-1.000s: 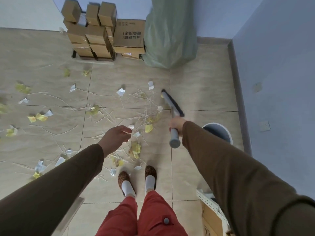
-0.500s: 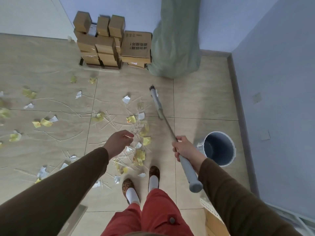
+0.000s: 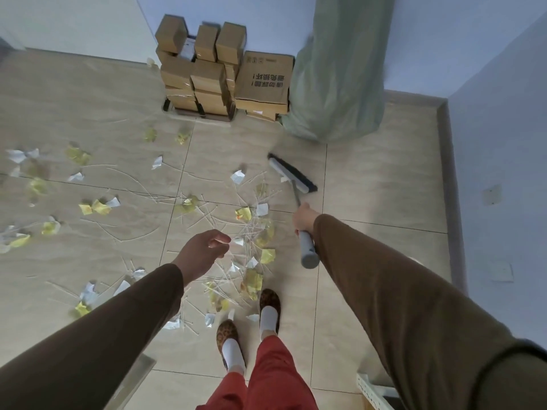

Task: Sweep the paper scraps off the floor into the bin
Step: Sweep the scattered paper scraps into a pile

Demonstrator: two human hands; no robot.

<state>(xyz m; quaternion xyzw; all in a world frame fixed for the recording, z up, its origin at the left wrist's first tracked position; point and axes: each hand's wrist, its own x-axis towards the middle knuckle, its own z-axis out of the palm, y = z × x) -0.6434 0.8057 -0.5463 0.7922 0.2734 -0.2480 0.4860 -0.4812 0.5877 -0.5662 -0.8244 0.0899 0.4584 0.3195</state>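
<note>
Yellow and white paper scraps and thin pale strips lie scattered over the tiled floor, thickest just ahead of my feet. My right hand grips the grey handle of a broom. Its grey head with dark bristles rests on the floor at the far right edge of the scrap pile. My left hand hovers over the pile with fingers loosely curled, holding nothing. The bin is hidden behind my right arm.
Stacked cardboard boxes and a big green sack stand against the far wall. A blue wall with a skirting board runs along the right. A white metal rack corner sits at bottom right.
My right arm stretched forward, pushing the broom head out and to the right. My arm now covers the grey bin that was in view half a second ago. The left hand barely moved.
</note>
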